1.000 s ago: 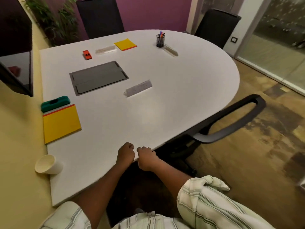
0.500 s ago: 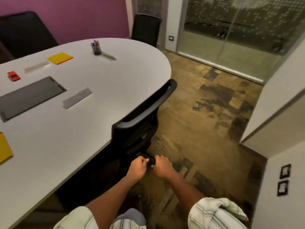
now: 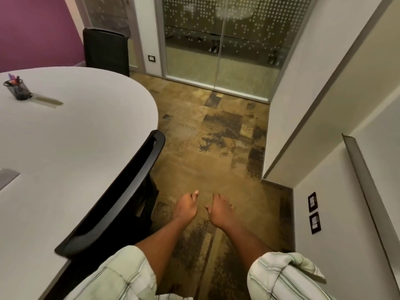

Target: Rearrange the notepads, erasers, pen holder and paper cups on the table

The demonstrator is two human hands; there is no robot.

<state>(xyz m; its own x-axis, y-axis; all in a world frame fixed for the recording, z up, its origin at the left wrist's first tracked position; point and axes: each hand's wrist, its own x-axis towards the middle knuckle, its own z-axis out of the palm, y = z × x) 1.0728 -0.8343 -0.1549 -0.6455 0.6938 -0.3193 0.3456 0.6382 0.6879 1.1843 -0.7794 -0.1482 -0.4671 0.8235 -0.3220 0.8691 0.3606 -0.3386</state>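
While both hands hang over the floor (image 3: 216, 148) beside the table (image 3: 75, 137), nothing is handled: the left hand (image 3: 186, 207) and right hand (image 3: 219, 211) show fingers (image 3: 223, 198) relaxed, grasping nothing. Far across the table stands the mesh pen holder (image 3: 18, 89); an office chair (image 3: 121, 191) sits against the table's edge. Notepads, erasers and cups are out of view. It looks like a pause between steps; the next move calls for facing the table and reaching an item.

Warm, dimmish indoor light with a yellow cast leaves a pale sheen on the surface (image 3: 75, 135), soft glare on the glass door (image 3: 216, 50), walls (image 3: 307, 79) bowed at the edges, everything slightly soft.
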